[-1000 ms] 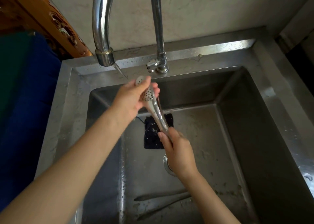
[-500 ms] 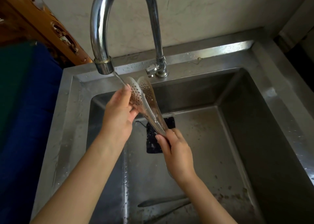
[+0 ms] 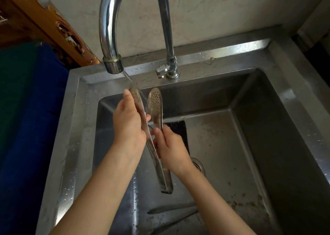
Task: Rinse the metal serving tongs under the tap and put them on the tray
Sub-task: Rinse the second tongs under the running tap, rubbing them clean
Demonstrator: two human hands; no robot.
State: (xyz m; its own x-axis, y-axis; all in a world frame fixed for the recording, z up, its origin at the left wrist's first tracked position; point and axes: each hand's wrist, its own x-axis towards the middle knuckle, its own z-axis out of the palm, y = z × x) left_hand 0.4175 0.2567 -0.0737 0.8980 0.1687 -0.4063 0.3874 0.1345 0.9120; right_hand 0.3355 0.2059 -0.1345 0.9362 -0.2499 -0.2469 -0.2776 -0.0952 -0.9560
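Head view, centre frame: tongs (image 3: 156,110) are being held over the sink (image 3: 267,131), blades spread so the stream from the tap (image 3: 112,65) is reaching inside. The left hand (image 3: 128,126) is clasping the wetted blade; the right hand (image 3: 172,149) is gripping the other arm, steadying. The tray is not showing.

Tap (image 3: 114,38): rises from the back rim of the sink (image 3: 78,127); its spout arches left and ends over the basin's back-left part.
Tongs (image 3: 155,106): over the basin, heads under the spout, joined end nearest.
Hands: left hand (image 3: 128,120) on the left arm, right hand (image 3: 171,149) lower on the right arm.
Mat (image 3: 178,129): on the basin floor, behind the right hand.
Drain (image 3: 198,165): just right of the right wrist.
Utensil (image 3: 171,208): flat on the near floor.
Wall (image 3: 214,11): behind the sink.
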